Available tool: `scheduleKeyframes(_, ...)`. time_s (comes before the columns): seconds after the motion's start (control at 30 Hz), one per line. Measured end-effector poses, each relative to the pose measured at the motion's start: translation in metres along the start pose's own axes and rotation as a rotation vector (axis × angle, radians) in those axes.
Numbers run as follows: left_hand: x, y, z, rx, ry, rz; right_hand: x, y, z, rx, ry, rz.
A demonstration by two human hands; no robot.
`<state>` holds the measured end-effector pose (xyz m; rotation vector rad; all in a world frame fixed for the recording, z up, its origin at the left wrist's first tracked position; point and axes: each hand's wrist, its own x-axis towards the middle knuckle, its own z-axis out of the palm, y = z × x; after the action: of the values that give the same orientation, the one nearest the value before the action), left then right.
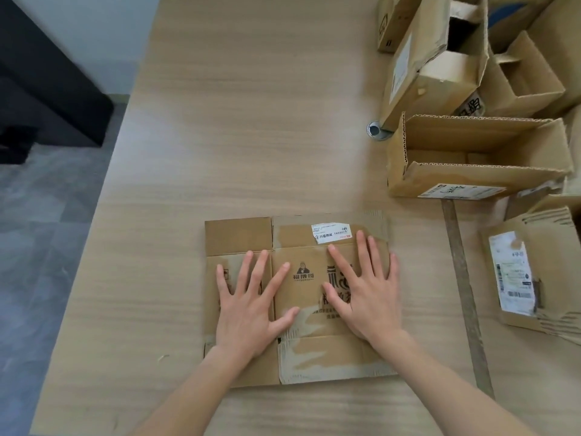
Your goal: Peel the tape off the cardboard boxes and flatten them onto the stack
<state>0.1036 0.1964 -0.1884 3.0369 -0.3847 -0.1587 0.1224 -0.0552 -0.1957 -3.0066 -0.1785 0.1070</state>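
A flat box [298, 300] lies on the table [251, 121], close to the near edge and a bit right of the middle. It is squashed down flat, with its flaps spread out at the top and bottom. A small white sticker [331, 233] is stuck near its far edge. Black print and a little picture show in the middle of it.

Both hands press down on the flat box. The left hand [251, 305] lies on the left part, palm down, with its fingers straight and spread wide. The right hand [366, 294] lies on the right part, also palm down with fingers spread wide. Neither hand holds anything; they just push flat on the cardboard. The two thumbs point toward each other and are near but do not touch.

To the right, a long strip of brown tape [467, 294] lies on the table, apart from the flat box. Past it, at the right edge, sits a box with a white label [515, 275]. Farther back on the right stands an open box [478, 155] on its side. Behind that, more open boxes [440, 58] are piled close together. A small round metal thing [376, 129] sits in the table just left of them. The gray floor [37, 247] shows on the left.
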Motion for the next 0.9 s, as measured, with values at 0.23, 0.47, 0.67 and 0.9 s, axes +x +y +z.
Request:
scheduleKeyframes(0.23,0.003,-0.001,0.004,0.011,0.008,0.020,0.004,0.000,0.003,-0.026,-0.003,-0.011)
scheduleKeyframes(0.47,0.003,-0.008,-0.009,-0.149,-0.157,0.022,0.003,-0.004,-0.008,0.027,-0.106,0.023)
scheduleKeyframes(0.67,-0.034,-0.009,-0.046,-0.329,-0.231,-0.472,-0.042,0.002,-0.043,0.263,-0.208,0.265)
scheduleKeyframes(0.9,-0.059,-0.006,-0.056,-0.544,-0.236,-0.677,-0.069,-0.003,-0.058,0.574,-0.210,0.415)
